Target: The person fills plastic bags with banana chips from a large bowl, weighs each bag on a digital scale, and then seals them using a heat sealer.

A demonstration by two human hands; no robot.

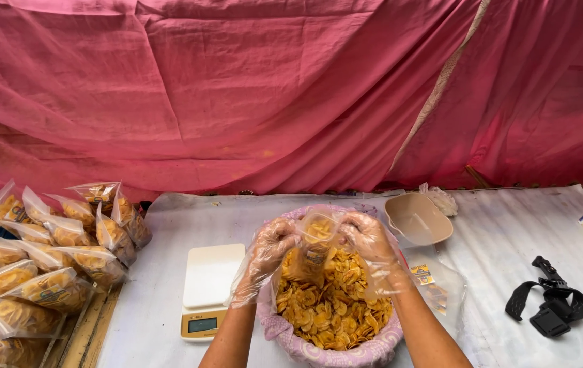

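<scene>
Both my hands wear loose clear plastic gloves. My left hand [269, 251] and my right hand [371, 242] hold between them a small clear plastic bag [318, 240] partly filled with yellow chips, each gripping one side of its top. The bag hangs over a wide basin [318, 351] lined with patterned lilac cloth and heaped with yellow banana chips [332, 303].
A white digital scale [209, 286] stands left of the basin. Several filled chip bags [53, 259] pile up at the far left. A beige scoop [417, 219] lies behind the basin, a black strap mount [550, 303] at the right, small labels [424, 276] beside the basin. Red cloth hangs behind.
</scene>
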